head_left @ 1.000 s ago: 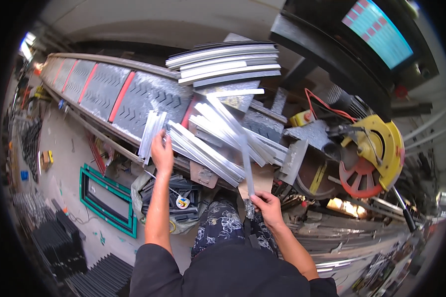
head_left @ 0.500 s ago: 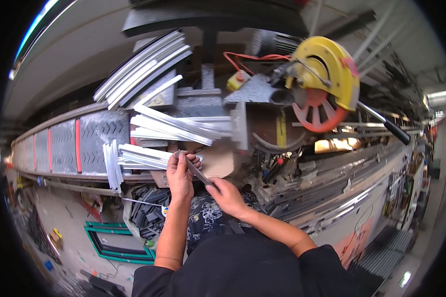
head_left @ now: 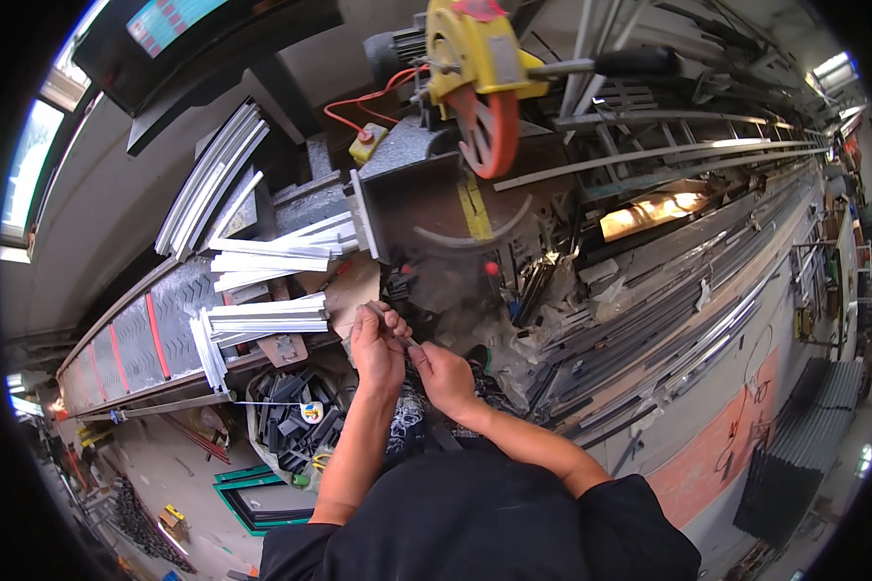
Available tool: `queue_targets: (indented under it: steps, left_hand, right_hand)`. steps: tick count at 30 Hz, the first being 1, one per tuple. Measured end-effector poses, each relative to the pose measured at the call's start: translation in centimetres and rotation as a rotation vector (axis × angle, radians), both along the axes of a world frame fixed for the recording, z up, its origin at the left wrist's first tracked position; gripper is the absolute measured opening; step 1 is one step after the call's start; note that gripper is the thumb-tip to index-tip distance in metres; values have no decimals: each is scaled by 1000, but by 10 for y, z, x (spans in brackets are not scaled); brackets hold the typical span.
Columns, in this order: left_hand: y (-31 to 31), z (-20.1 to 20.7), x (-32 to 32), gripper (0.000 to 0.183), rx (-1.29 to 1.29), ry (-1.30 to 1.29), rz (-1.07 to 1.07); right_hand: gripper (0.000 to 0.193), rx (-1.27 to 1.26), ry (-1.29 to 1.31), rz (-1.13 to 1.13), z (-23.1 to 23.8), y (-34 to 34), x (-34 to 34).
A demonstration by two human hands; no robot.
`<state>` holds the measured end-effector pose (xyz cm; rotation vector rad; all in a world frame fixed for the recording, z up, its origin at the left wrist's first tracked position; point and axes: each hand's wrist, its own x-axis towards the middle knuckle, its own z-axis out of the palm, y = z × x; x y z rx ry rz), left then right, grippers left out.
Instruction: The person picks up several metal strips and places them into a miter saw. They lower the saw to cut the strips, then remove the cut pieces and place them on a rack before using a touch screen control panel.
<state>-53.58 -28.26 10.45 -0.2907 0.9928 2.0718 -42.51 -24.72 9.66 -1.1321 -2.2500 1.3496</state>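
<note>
A short, flat grey strip (head_left: 407, 340) is held between my two hands in front of my body. The fingers of my left hand (head_left: 378, 351) are closed around its far end. My right hand (head_left: 444, 376) grips the near end, thumb on top. Most of the strip is covered by the fingers. Just beyond my left hand, a bundle of white profile pieces (head_left: 266, 318) lies on the bench, beside a tan board (head_left: 355, 290). More white profiles (head_left: 273, 259) are fanned out behind them.
A yellow cut-off saw (head_left: 489, 53) with an orange blade guard (head_left: 492, 136) stands at the far middle. Long profiles (head_left: 649, 329) are stacked on the right. A bag of dark offcuts (head_left: 295, 426) and a green frame (head_left: 247, 499) are at lower left.
The view has swung to the right, so the saw and bench now appear further left. My hands have drawn closer together, and less of the strip shows between them.
</note>
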Motion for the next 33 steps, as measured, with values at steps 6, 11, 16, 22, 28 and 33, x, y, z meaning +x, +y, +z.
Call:
queue_targets:
  steps: [6,11,16,22,28,33]
  left_hand:
    - [24,-3,62,30,133,31,-163]
    - [37,-33,103,35,-3,-18,-197]
    - [22,-62,116,41,-372,-128,-370]
    - [15,-57,89,37,-320,38,-408]
    - [15,-51,65,27,-417,8,-427]
    - [1,-54,31,29,-427,-15,-455]
  right_hand:
    - [37,-115,91,-44,-4,18,70]
    - [36,-385,149,-23,-39,37,121]
    - [21,-743,-3,-118,-114,55,188]
    - [17,-1006,-21,-561,-202,88,240]
    - [40,-523,-79,-652,-226,128,198]
    - [34,-381,-127,-490,-203,162,153]
